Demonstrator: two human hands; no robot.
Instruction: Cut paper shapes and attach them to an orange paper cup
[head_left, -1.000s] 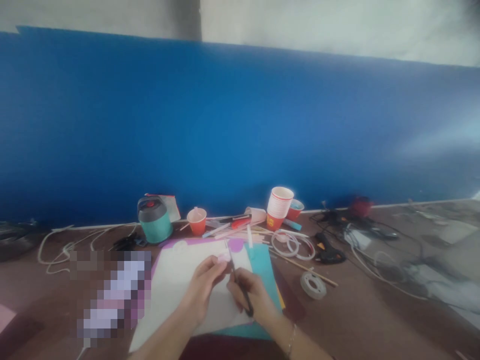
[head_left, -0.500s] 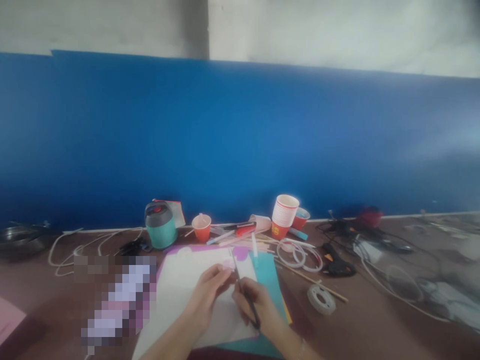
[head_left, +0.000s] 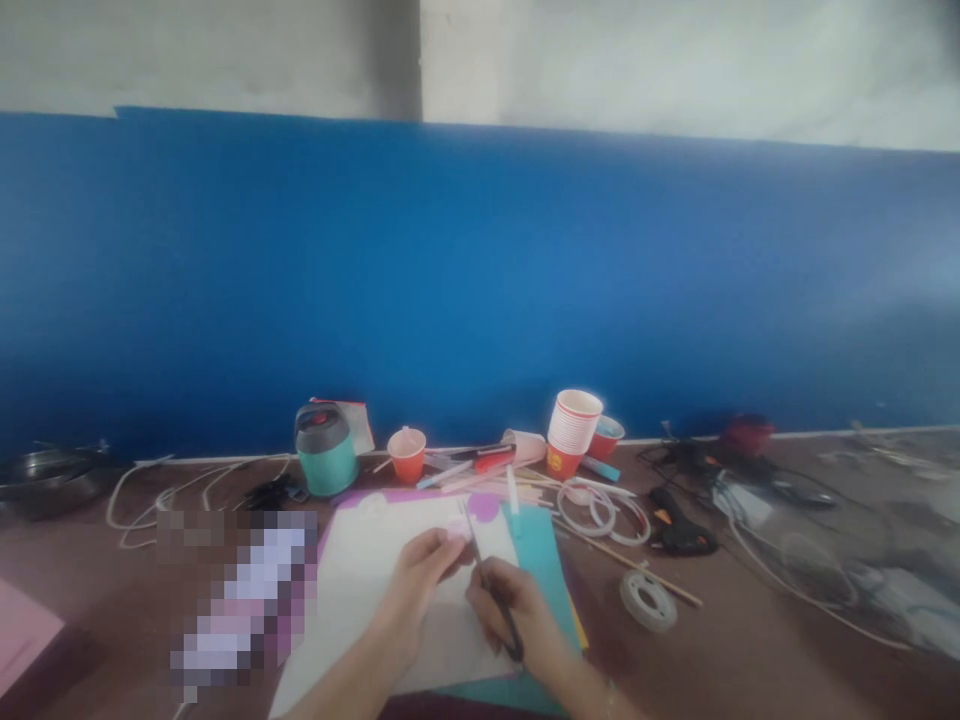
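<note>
Above the large white paper sheet [head_left: 352, 570], little has changed: the fingers of the left hand [head_left: 412, 580] stay clamped on a small pale-pink thin piece [head_left: 458, 527], those of the right hand [head_left: 519, 597] around black-handled metal scissors [head_left: 493, 590], so the cutting seems unfinished.

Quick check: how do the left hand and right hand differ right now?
The left hand pinches a small pale pink piece; the right hand grips dark-handled scissors. The left hand shows against the white sheet, the right hand against both that and the teal sheet. Both are bare and close together.
</note>
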